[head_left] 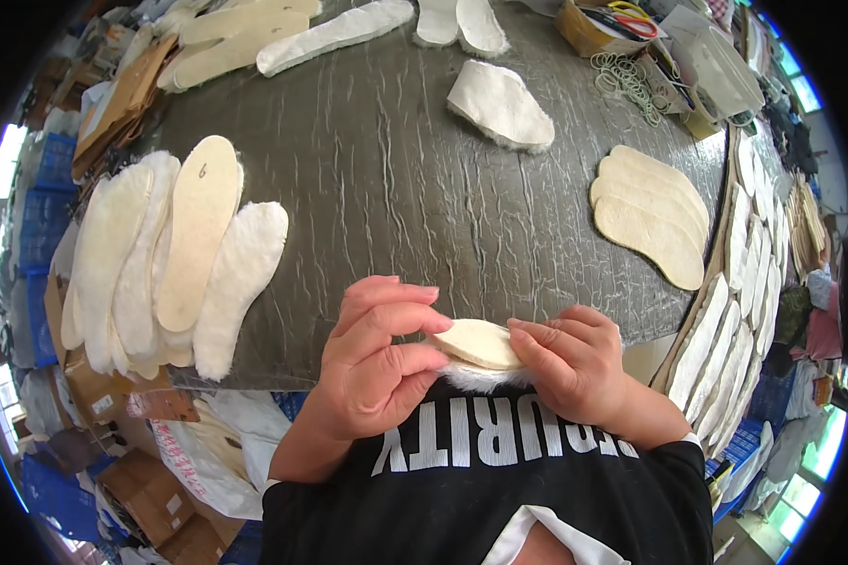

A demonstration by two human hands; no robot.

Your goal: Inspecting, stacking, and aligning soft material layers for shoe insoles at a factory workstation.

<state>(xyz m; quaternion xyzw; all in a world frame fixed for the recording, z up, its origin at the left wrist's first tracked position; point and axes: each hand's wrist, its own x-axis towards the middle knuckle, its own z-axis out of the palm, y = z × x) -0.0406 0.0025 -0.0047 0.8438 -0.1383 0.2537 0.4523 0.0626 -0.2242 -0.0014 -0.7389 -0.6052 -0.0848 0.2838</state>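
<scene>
Between my hands, close to my chest, is a cream insole [481,343] with white fleece showing along its lower edge. It seems to have two layers, parted a little at the left end. My left hand [377,363] pinches that end between thumb and fingers. My right hand [570,363] grips the other end, its thumb on top and the fingers curled. At left on the table lies an overlapping pile of fleece insoles [245,282], one with its smooth side up. A fanned stack of cream insoles [650,217] rests at right.
A folded white fleece piece [501,105] lies toward the far side of the dark wrinkled tabletop [377,188]. More insoles [334,36] sit along the far edge. A box with scissors [622,24], rubber bands [628,83] and a clear plastic container [725,71] stand far right.
</scene>
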